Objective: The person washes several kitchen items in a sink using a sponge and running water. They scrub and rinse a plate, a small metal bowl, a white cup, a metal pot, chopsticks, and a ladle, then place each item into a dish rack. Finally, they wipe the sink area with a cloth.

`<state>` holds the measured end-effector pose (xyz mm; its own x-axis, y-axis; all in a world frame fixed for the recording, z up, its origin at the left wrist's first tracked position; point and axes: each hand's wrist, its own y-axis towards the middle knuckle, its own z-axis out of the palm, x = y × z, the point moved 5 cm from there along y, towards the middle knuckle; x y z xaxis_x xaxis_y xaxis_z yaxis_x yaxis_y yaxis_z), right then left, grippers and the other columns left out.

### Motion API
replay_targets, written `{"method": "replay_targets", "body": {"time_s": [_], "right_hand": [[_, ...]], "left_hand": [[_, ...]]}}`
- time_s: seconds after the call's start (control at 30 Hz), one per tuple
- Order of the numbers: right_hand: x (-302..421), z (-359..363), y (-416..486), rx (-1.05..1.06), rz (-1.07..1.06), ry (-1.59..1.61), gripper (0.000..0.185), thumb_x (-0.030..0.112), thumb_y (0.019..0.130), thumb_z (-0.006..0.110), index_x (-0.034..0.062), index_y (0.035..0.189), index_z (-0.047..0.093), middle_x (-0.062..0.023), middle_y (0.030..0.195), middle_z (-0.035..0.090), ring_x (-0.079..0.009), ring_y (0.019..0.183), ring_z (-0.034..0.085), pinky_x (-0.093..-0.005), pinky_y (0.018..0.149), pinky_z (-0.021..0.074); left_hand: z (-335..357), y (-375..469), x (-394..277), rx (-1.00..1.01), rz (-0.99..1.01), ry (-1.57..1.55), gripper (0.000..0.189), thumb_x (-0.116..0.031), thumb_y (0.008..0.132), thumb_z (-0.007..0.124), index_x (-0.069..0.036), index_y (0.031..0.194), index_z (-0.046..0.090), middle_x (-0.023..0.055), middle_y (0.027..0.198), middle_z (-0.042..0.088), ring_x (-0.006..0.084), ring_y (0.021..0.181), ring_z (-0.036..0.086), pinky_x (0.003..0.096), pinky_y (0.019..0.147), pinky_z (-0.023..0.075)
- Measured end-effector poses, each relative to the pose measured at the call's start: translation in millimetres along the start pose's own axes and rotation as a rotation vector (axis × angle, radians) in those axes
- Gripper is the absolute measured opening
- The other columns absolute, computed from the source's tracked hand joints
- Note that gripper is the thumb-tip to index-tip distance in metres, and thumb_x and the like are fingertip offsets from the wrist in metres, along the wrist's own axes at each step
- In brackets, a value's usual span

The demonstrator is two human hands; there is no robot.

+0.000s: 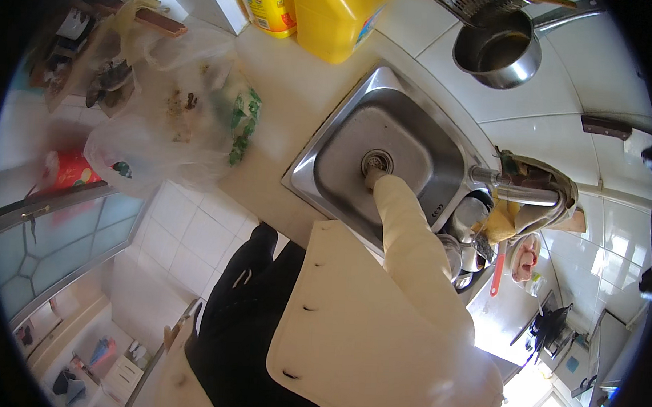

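Note:
My right hand (375,177) reaches down to the drain strainer (377,162) of a stainless steel sink (356,134), its fingers mostly hidden by the hand and the cream sleeve. Whether it grips anything cannot be told. My left hand (174,330) seems partly in view at the lower left, beyond a cream sleeve and beside a dark edge; its hold is unclear. The faucet (523,194) juts from the sink's right side, with a cloth (543,175) draped around it.
Yellow plastic jugs (334,18) stand behind the sink. Clear plastic bags (166,109) lie at the left of the counter (276,92). A saucepan (499,53) and a cleaver (607,128) are by the tiled wall. Bowls (452,252), a red-handled utensil (497,274) and a dish of meat (524,258) sit right of the sink.

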<state>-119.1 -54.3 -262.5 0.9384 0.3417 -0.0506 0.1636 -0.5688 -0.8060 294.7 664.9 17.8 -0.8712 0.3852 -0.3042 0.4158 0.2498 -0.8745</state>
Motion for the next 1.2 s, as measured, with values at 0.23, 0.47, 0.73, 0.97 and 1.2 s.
{"method": "replay_targets", "body": {"time_s": [0.23,0.47,0.73,0.97,1.2], "right_hand": [[-8.3,-27.4,-27.4,-0.169,0.146,0.312,0.033,0.013,0.086,0.055,0.0054,0.117,0.062,-0.0178,0.122,0.059,-0.0326,0.113,0.057,-0.04,0.093,0.0478],[-9.4,-88.1,-73.5,-0.469,0.141,0.163,0.026,0.016,0.088,0.056,0.008,0.11,0.064,-0.0149,0.112,0.064,-0.032,0.102,0.063,-0.0402,0.086,0.051],[130.6,-293.5,-268.4,-0.832,-0.778,0.869,0.019,0.011,0.085,0.061,0.0024,0.101,0.063,-0.0101,0.089,0.066,-0.0199,0.072,0.062,-0.031,0.066,0.0506],[345.0,-346.8,-270.0,0.216,-0.884,1.423,0.02,0.01,0.089,0.053,-0.0023,0.104,0.061,-0.0092,0.086,0.066,-0.0174,0.064,0.062,-0.0269,0.062,0.0492],[351.4,-339.0,-188.9,0.245,-0.581,1.603,0.016,0.005,0.09,0.049,-0.0009,0.099,0.06,-0.0135,0.081,0.065,-0.0225,0.058,0.063,-0.0287,0.048,0.0522]], "left_hand": [[5.1,8.0,-14.7,0.041,0.05,0.011,0.059,-0.037,0.091,0.054,-0.011,0.142,0.036,0.0104,0.127,0.049,0.0201,0.114,0.047,0.0322,0.094,0.0389],[42.5,18.4,-78.3,0.089,0.241,0.036,0.058,-0.036,0.092,0.055,-0.011,0.141,0.037,0.0101,0.126,0.051,0.0194,0.113,0.049,0.0313,0.094,0.0399],[251.8,-131.6,-260.3,0.334,1.141,0.18,0.066,-0.051,0.088,0.054,-0.006,0.135,0.043,0.0071,0.122,0.055,0.0162,0.11,0.053,0.0311,0.089,0.0414],[374.6,-235.7,-310.5,0.573,1.07,0.006,0.044,-0.031,0.087,0.063,0.001,0.116,0.054,0.0023,0.081,0.06,0.0108,0.071,0.056,0.0231,0.063,0.0431],[357.1,-251.9,-292.1,0.758,0.957,-0.164,0.021,-0.021,0.088,0.061,-0.002,0.095,0.058,0.0012,0.075,0.059,0.0077,0.062,0.052,0.0228,0.06,0.042]]}}
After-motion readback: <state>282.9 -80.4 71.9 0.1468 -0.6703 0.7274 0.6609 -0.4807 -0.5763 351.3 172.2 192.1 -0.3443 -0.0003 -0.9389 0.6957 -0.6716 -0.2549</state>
